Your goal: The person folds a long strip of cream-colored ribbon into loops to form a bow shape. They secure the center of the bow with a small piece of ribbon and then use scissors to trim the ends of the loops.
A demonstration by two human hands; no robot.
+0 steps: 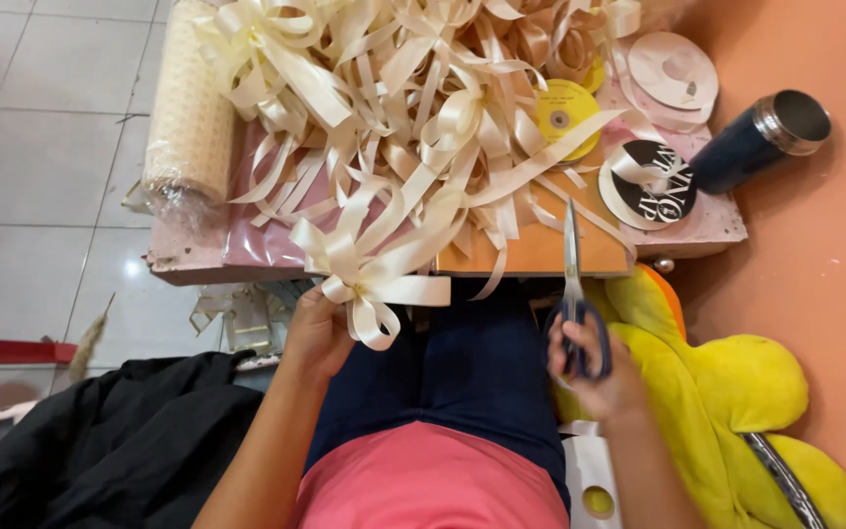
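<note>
Looks like the bow-making is mid-cycle here — the left hand [317, 328] is closed around the knot of a finished-looking cream ribbon bow [369, 279], holding it just off the near edge of the tabletop [188, 263], right in front of the big ribbon heap. The right hand [594, 367] has its fingers curled through the dark handles of a pair of scissors [573, 284], blades pointing away from the person toward the heap and, as far as I can tell, closed or nearly so.

My read: the bow is tied and the step in hand is trimming. The next move probably calls for bringing the blades across to the bow's loose tails, since the scissors sit well to the right of it, and snipping cleanly without nicking a loop.

Counting, using the ribbon pile [413, 108] as the landmark:
- one bow in hand, at the pile's near edge
- one pair of scissors, near-right of the pile
- one roll of cream mesh wrap [188, 108], left of the pile
- three ribbon spools I can make out — a yellow one [565, 113] half buried at the pile's right side, a white one [673, 69] further right, a black-faced one [650, 186] nearer than that
- one dark metal flask [761, 137], far right of the pile

The loose bows in the pile itself — too tangled to count.
</note>
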